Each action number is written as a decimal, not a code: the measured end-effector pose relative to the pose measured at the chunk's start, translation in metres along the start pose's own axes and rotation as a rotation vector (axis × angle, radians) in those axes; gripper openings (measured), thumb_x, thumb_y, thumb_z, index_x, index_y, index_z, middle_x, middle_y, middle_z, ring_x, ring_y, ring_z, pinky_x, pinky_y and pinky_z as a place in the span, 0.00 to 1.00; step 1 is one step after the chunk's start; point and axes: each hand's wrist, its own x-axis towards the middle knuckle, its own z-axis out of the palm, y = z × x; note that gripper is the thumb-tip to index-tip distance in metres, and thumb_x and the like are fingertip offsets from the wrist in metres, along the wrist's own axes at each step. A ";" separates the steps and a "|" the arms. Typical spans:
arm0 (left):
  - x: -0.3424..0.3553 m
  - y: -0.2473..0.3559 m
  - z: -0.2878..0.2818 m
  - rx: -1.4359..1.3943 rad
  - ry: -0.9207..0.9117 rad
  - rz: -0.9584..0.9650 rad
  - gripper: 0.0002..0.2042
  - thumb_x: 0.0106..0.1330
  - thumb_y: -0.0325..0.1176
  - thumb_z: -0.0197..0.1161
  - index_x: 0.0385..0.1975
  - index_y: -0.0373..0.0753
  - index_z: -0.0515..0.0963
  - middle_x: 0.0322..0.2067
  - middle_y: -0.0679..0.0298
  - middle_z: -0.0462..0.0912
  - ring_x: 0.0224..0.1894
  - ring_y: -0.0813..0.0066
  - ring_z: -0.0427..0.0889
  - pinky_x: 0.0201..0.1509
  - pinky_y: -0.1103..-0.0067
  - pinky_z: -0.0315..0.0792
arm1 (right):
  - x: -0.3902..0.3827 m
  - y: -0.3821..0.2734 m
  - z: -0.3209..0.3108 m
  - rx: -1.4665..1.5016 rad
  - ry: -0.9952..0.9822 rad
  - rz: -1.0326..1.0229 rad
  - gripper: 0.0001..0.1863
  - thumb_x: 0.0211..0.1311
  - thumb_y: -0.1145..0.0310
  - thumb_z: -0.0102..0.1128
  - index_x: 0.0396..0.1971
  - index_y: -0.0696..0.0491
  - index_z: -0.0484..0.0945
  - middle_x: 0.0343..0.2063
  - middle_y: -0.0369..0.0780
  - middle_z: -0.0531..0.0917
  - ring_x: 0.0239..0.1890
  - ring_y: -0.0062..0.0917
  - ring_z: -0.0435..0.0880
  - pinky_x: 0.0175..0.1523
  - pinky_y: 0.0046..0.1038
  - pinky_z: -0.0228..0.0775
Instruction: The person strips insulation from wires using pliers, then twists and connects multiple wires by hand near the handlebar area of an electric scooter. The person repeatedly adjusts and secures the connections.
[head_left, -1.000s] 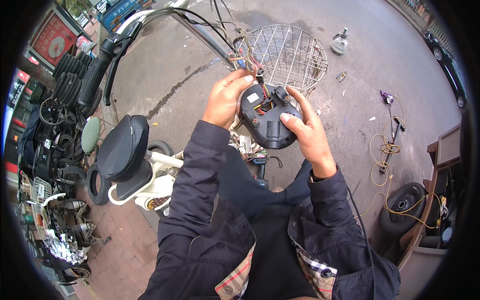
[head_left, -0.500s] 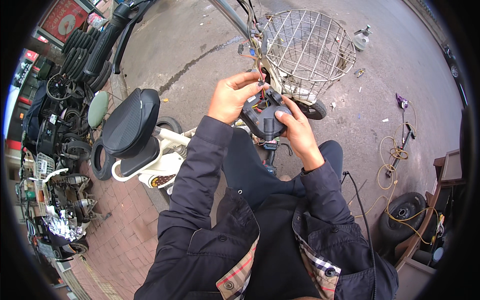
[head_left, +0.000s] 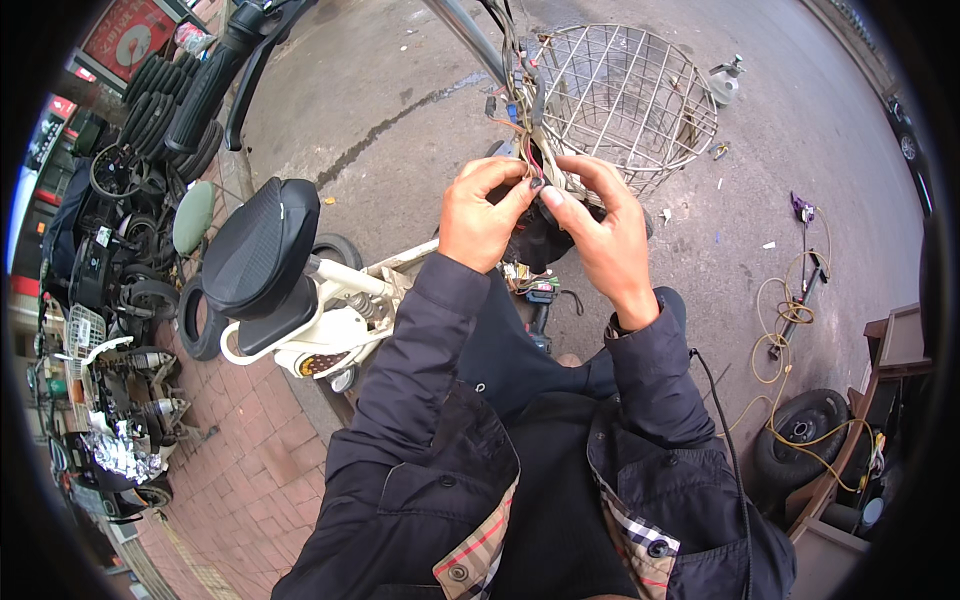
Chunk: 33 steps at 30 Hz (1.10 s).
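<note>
In front of me, both hands meet at the end of thin red and pale wires (head_left: 528, 150) that come down from the bike's front. My left hand (head_left: 478, 218) is closed, thumb and forefinger pinching the wires by a small black connector (head_left: 537, 184). From the other side, the thumb and fingers of my right hand (head_left: 606, 222) close on that same connector. Just beneath my hands is a dark rounded plastic housing (head_left: 538, 240), partly hidden by them; what supports it is not visible. More bundled wires (head_left: 518, 75) hang above, beside the metal stem (head_left: 465, 35).
A wire basket (head_left: 630, 105) stands beyond my right hand. The black saddle (head_left: 262, 240) and cream frame are at left. Below my hands lies a dark teal power tool (head_left: 541, 312). A spray bottle (head_left: 725, 80), a yellow hose (head_left: 768, 375) and a wheel (head_left: 803, 425) are at right.
My right hand has let go of the dark housing and moved up to the connector. The housing now sits lower, under my hands. My left hand still pinches the wires.
</note>
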 end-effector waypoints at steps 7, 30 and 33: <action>-0.007 0.001 -0.008 0.053 0.042 0.013 0.09 0.58 0.28 0.72 0.38 0.33 0.85 0.39 0.59 0.85 0.44 0.69 0.83 0.50 0.74 0.76 | 0.015 0.008 0.011 0.378 -0.092 0.341 0.07 0.65 0.70 0.62 0.36 0.59 0.81 0.34 0.33 0.82 0.38 0.13 0.77 0.46 0.19 0.68; -0.004 -0.003 -0.003 0.116 0.005 0.092 0.09 0.58 0.27 0.68 0.38 0.34 0.85 0.40 0.57 0.86 0.46 0.62 0.83 0.55 0.71 0.74 | 0.010 0.039 -0.003 1.243 -0.322 0.614 0.09 0.68 0.68 0.49 0.36 0.56 0.75 0.36 0.41 0.82 0.35 0.25 0.79 0.46 0.29 0.72; -0.009 -0.003 -0.006 0.173 -0.002 0.107 0.11 0.64 0.25 0.65 0.45 0.32 0.84 0.47 0.57 0.84 0.49 0.71 0.82 0.54 0.77 0.75 | 0.008 0.033 -0.001 1.042 -0.237 0.582 0.08 0.68 0.70 0.50 0.38 0.57 0.76 0.34 0.39 0.82 0.33 0.23 0.80 0.43 0.26 0.72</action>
